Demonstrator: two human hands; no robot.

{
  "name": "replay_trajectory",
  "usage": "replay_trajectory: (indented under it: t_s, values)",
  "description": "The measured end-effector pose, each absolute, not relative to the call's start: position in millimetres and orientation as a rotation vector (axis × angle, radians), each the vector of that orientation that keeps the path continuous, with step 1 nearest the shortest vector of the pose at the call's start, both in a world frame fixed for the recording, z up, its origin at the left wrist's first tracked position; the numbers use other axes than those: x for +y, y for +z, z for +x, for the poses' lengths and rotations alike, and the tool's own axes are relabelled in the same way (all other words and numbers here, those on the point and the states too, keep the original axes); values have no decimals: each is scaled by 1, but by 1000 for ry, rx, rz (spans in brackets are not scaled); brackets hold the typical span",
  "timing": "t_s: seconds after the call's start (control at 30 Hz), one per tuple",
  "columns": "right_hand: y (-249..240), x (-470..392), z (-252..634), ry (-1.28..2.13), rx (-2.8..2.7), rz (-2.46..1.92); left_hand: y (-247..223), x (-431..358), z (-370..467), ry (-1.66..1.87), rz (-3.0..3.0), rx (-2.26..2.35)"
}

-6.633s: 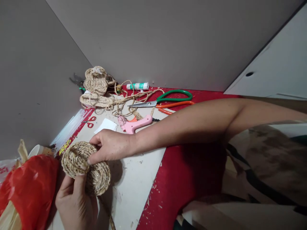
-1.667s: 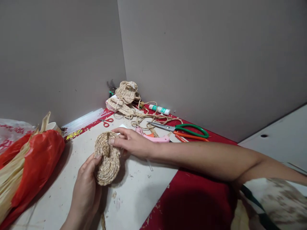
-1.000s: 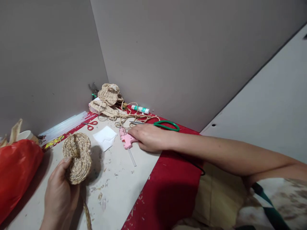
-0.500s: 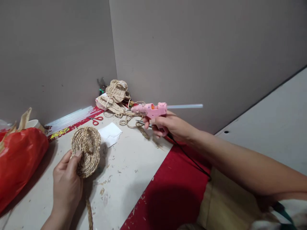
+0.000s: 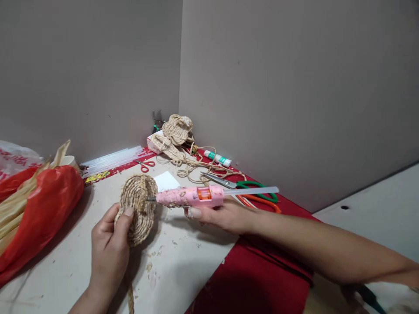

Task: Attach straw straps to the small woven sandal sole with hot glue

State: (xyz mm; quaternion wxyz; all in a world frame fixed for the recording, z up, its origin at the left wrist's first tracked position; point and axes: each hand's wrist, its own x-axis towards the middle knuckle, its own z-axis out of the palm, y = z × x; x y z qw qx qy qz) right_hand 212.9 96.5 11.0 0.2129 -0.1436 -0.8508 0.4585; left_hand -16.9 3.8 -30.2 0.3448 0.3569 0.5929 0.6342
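Observation:
My left hand grips a coiled, braided straw piece by its left edge, thumb on top, tilted up above the table. A loose braid end hangs below it. My right hand is closed round a pink hot glue gun with a clear glue stick out of its back. The gun's dark nozzle points left and meets or nearly meets the raised middle of the straw piece; I cannot tell whether it touches. The gun hides part of the white paper behind it.
Left stands a red plastic bag with dry husks. Along the wall lie glue sticks, small red scissors, straw braid and a white-and-green tube. Large scissors with a green handle lie behind my right hand.
My right hand has brought the glue gun down and left to the straw piece. The large scissors and tube have come into sight. The view has shifted, while my left hand keeps its hold.

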Motion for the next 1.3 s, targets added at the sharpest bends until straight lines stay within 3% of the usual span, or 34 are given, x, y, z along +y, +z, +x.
replay_trajectory:
  t_s: [1.3]
  values:
    - [-5, 98, 207, 1127, -2424, -302, -29, 0, -5, 1496, 1173, 1576]
